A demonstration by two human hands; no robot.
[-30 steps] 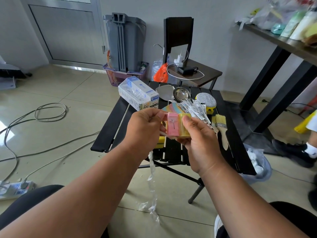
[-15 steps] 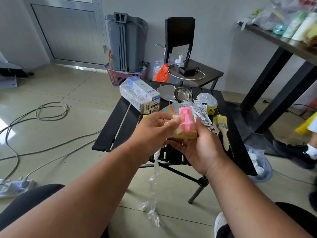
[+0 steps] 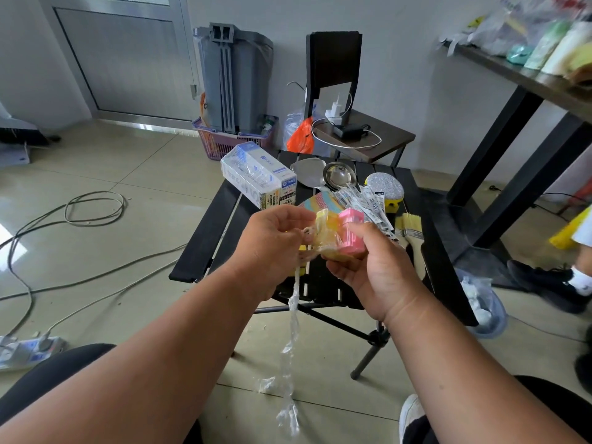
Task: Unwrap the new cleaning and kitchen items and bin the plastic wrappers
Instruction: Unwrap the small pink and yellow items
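Observation:
My right hand (image 3: 374, 270) cups a small pack of pink and yellow items (image 3: 341, 235) above the black slatted table (image 3: 205, 248). My left hand (image 3: 272, 248) pinches the clear plastic wrapper (image 3: 293, 347) at the pack's left side. A long twisted strip of that wrapper hangs down from my left fingers toward the floor. Part of the wrapper still clings around the yellow piece.
On the table lie a wrapped white and blue box (image 3: 259, 179), a metal spatula and ladle (image 3: 336, 176), packaged utensils (image 3: 368, 203), a glittery sponge (image 3: 384, 185) and paint brushes (image 3: 411, 232). A bin with crumpled wrappers (image 3: 483, 306) stands right of the table. Cables cross the floor at left.
The pack has been turned in my right hand, pink piece now on the right. My left hand has pulled the wrapper leftward, stretching it off the pack.

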